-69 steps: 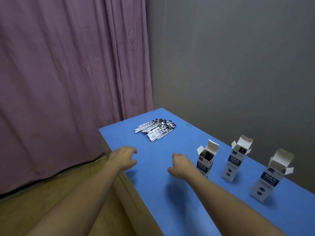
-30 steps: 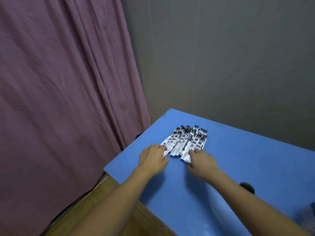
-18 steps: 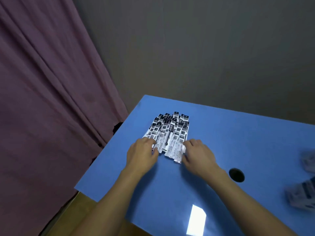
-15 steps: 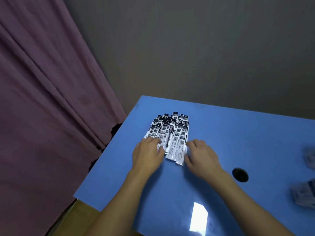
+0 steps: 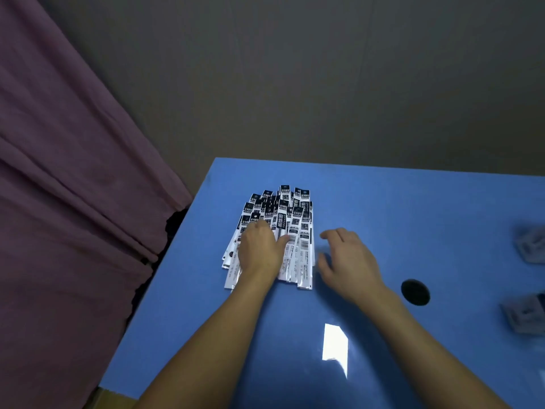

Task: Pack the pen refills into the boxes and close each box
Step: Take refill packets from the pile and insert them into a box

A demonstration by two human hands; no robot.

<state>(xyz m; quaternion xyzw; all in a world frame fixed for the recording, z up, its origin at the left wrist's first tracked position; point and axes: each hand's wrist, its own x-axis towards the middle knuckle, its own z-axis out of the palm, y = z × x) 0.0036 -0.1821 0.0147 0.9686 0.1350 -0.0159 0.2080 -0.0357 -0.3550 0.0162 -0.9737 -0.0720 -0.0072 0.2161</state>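
— Curtain (image 5: 73, 172), mauve, hanging in folds down the whole left edge, nine o'clock of the table. Dark gap visible where its hem meets the table corner.

— Next over?

— Table (image 5: 383, 202), blue top, glossy, running from centre out to three o'clock. Grey wall (image 5: 324, 69) behind at twelve. Bright window-like glare (image 5: 334, 343) on the surface at six o'clock of the hands.

— Task items?

— Pen refills (image 5: 295, 219), a fanned heap of black-and-white sleeves lying flat near the table's far left corner, printed ends pointing to twelve, near ends toward six.

— Left hand?

— Left hand (image 5: 259, 252) palm down on top of the heap, covering its left and middle part. Fingers spread and only lightly bent, pressing on the sleeves, thumb lying across one toward three o'clock. No pinch or wrap seen.

— Right hand?

— Right hand (image 5: 348, 258) just at three o'clock of the heap, above the bare blue top, apart from the sleeves by a narrow strip. Fingers loosely curved, pointing to ten o'clock, thumb apart from them, holding nothing.

— Further right?

— Round dark hole (image 5: 415, 292) in the tabletop at four o'clock of the right hand. Boxes (image 5: 528, 317) at the far right edge, two blurred pale shapes, one above the other; flaps open or closed impossible to tell.
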